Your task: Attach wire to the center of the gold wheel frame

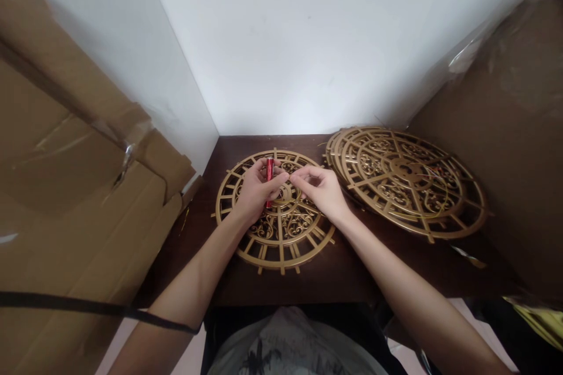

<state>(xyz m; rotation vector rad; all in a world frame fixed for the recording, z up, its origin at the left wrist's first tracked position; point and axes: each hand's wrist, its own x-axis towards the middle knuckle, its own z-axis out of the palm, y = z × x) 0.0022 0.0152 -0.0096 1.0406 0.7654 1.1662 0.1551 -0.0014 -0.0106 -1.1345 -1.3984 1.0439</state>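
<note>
A gold openwork wheel with scrollwork and short spokes round its rim lies flat on the dark table in front of me. Over its centre, my left hand is closed round a slim red cylinder with a silvery upper end; its exact kind is unclear. The thumb of that hand points right, towards my right hand. Right thumb and fingers are pinched together close to the left thumb tip; whatever is between them is too small to make out. A thin yellowish strand shows by the right fingers.
More gold wheels are stacked on the right of the dark brown table, with thin wires on top. A small pale strip lies below them. Cardboard stands at left, another carton at right. A white wall rises behind.
</note>
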